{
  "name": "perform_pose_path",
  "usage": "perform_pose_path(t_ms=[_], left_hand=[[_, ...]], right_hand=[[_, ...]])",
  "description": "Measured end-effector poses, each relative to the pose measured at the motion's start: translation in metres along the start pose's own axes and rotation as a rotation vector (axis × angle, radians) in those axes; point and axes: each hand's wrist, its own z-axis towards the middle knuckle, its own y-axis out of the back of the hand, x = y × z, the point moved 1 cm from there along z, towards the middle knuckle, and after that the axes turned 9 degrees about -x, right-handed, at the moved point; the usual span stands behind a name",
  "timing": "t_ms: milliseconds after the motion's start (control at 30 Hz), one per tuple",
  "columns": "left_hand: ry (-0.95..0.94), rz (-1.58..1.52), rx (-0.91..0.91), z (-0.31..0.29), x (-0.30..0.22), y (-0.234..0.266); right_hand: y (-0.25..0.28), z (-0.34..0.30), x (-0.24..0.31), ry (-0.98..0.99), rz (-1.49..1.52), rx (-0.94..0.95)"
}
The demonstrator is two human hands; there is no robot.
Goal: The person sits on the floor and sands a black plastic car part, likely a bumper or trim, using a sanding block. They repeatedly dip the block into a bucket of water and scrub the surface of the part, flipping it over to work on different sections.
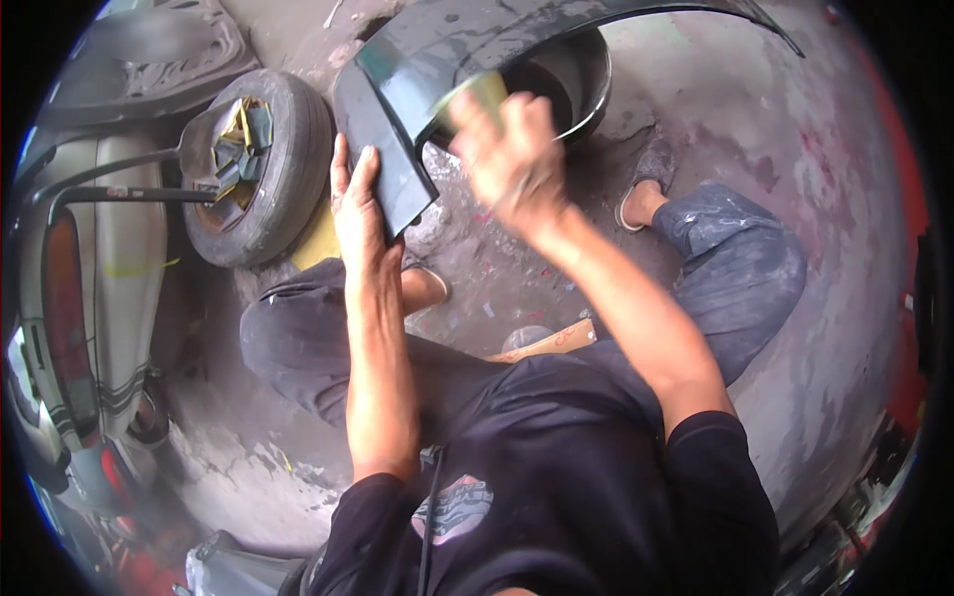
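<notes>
A dark, glossy curved body panel (467,40) arches across the top of the head view, its near end coming down in front of me. My left hand (358,204) grips that near end, fingers flat against its outer face. My right hand (507,149) is blurred and pressed on the panel's inner side, shut on a small pale yellowish pad or sheet (477,94). I am squatting, with my knees in grey trousers to either side.
A tyre on a wheel (263,164) stuffed with folded pieces lies at the left. A round dark basin (576,84) stands behind the panel. Pale body parts with red lamps (70,298) line the left edge. A cardboard piece (552,341) lies on the dusty concrete floor.
</notes>
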Motion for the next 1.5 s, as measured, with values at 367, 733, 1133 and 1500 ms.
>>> perform_pose_path(t_ms=[367,733,1133,1500], left_hand=[[0.008,0.008,0.004,0.003,-0.007,0.001],[0.010,-0.021,0.017,0.009,-0.004,0.006],[0.020,-0.029,0.006,0.009,0.006,0.009],[0.011,-0.057,0.048,0.014,0.015,0.022]], right_hand=[[0.006,0.012,-0.013,-0.077,0.008,-0.036],[0.005,0.024,-0.052,-0.095,-0.045,0.004],[0.005,0.018,-0.034,-0.043,0.010,0.044],[0.042,-0.027,0.032,-0.340,0.658,0.263]])
